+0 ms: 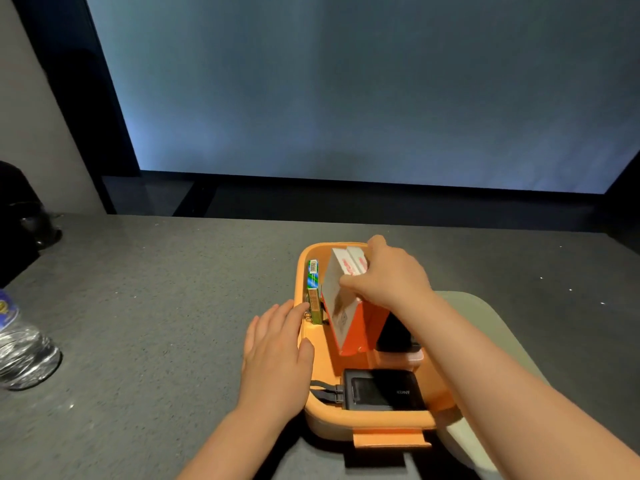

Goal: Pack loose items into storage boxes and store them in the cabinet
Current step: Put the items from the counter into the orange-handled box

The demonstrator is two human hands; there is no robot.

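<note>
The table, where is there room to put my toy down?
The grey table is bare between the plastic bottle and the left hand, and behind the orange box up to the far edge. Inside the box it is crowded: the right hand holds a white and orange carton by a green packet and a black charger.

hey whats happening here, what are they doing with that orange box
A person is packing an orange storage box that sits on a dark grey counter. The right hand grips the top of a white and orange carton, which stands tilted inside the box. The left hand lies flat against the box's left rim, steadying it. Already inside are a green packet standing on edge at the left wall and a black charger at the near end. A pale lid lies under the right arm.
</note>
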